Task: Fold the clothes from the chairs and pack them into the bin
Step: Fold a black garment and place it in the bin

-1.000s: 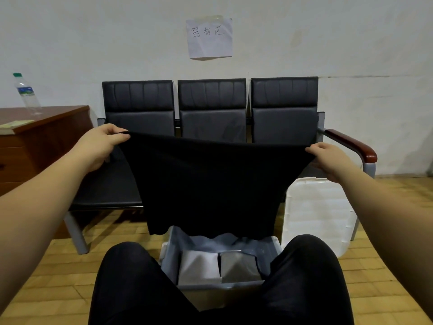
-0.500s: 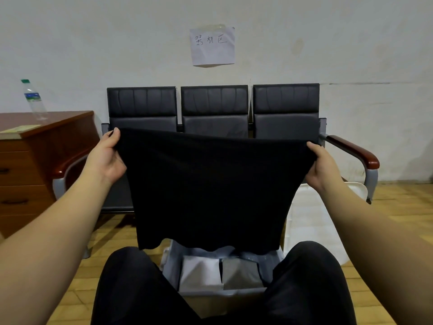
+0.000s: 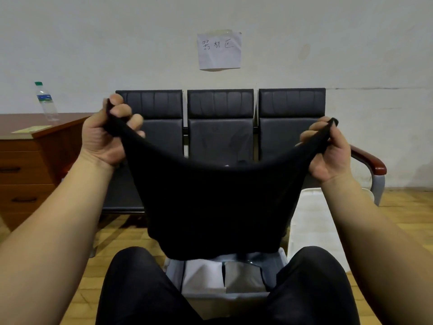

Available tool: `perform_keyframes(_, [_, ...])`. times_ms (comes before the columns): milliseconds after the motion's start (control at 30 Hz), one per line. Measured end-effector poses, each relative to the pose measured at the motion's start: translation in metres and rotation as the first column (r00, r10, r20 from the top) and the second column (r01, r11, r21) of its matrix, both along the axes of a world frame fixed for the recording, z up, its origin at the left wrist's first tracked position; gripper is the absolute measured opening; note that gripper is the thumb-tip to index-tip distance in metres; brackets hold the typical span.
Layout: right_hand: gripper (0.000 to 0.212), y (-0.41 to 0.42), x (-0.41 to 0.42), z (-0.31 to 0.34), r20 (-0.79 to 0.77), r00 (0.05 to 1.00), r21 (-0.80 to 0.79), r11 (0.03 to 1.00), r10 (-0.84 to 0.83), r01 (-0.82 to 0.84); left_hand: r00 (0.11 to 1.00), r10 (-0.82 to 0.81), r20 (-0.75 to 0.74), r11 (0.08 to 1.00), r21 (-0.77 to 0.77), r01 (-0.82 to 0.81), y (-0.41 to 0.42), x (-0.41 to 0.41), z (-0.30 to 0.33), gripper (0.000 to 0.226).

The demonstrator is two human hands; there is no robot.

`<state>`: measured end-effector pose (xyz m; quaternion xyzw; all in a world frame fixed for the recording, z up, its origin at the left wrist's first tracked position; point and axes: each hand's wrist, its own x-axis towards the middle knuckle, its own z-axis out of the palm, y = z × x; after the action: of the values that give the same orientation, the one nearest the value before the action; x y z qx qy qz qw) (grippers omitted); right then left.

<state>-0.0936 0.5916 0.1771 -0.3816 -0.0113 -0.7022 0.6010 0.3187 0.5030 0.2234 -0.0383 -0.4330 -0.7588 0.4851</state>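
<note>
Person seated, both arms raised. L hand pinches one top corner of black cloth, fingers curled round it; R hand pinches the other corner. Cloth sags in the middle btwn hands, hangs in front of chairs, lower edge just above bin. Bin on floor btwn knees, w/ white fold and grey fold side by side inside. Bottle on desk at left.

A plain black garment hung before black chairs. The bin was pale grey, holding white and grey folded clothes.
</note>
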Motion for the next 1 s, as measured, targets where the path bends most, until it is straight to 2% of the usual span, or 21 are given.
perform_keyframes(67, [0.022, -0.001, 0.016, 0.004, -0.109, 0.994, -0.010, 1.000, -0.006, 0.005, 0.998, -0.059, 0.018, 0.996, -0.059, 0.060, 0.006, -0.018, 0.002, 0.017])
perform_keyframes(100, [0.025, -0.003, 0.026, 0.006, -0.174, 0.984, 0.007, 0.999, -0.034, 0.035, 0.998, -0.050, 0.027, 0.987, -0.149, 0.053, 0.009, -0.031, 0.001, 0.015])
perform_keyframes(200, [0.026, 0.000, 0.061, 0.013, -0.356, 0.923, -0.038, 0.989, -0.146, 0.142, 0.959, 0.202, 0.198, 0.906, -0.409, -0.106, 0.024, -0.063, 0.003, 0.011])
perform_keyframes(300, [0.007, 0.008, 0.096, 0.020, -0.480, 0.851, -0.115, 0.977, -0.211, 0.178, 0.921, 0.300, 0.248, 0.855, -0.498, -0.145, 0.041, -0.092, 0.005, 0.017])
perform_keyframes(367, [0.017, 0.012, 0.111, 0.024, -0.522, 0.815, -0.138, 0.967, -0.253, 0.212, 0.915, 0.329, 0.233, 0.829, -0.536, -0.161, 0.050, -0.107, 0.004, 0.016])
perform_keyframes(467, [0.015, 0.016, 0.124, 0.028, -0.530, 0.800, -0.181, 0.960, -0.280, 0.216, 0.936, 0.277, 0.217, 0.846, -0.517, -0.131, 0.058, -0.124, 0.003, 0.015])
perform_keyframes(600, [0.024, 0.018, 0.132, 0.031, -0.529, 0.803, -0.191, 0.961, -0.274, 0.201, 0.959, 0.209, 0.191, 0.888, -0.447, -0.104, 0.060, -0.136, -0.001, 0.015])
perform_keyframes(767, [0.018, 0.014, 0.138, 0.031, -0.482, 0.851, -0.158, 0.976, -0.209, 0.150, 0.969, 0.217, 0.119, 0.900, -0.408, -0.152, 0.061, -0.143, -0.003, 0.017])
perform_keyframes(867, [0.016, 0.011, 0.139, 0.030, -0.481, 0.853, -0.161, 0.977, -0.201, 0.140, 0.962, 0.239, 0.135, 0.896, -0.413, -0.164, 0.062, -0.146, -0.003, 0.019])
perform_keyframes(900, [0.016, 0.011, 0.140, 0.031, -0.486, 0.852, -0.156, 0.978, -0.196, 0.136, 0.953, 0.258, 0.161, 0.895, -0.412, -0.173, 0.061, -0.146, -0.002, 0.027])
perform_keyframes(1000, [0.027, 0.010, 0.136, 0.034, -0.529, 0.828, -0.166, 0.979, -0.188, 0.117, 0.905, 0.291, 0.309, 0.905, -0.394, -0.157, 0.057, -0.142, 0.000, 0.076])
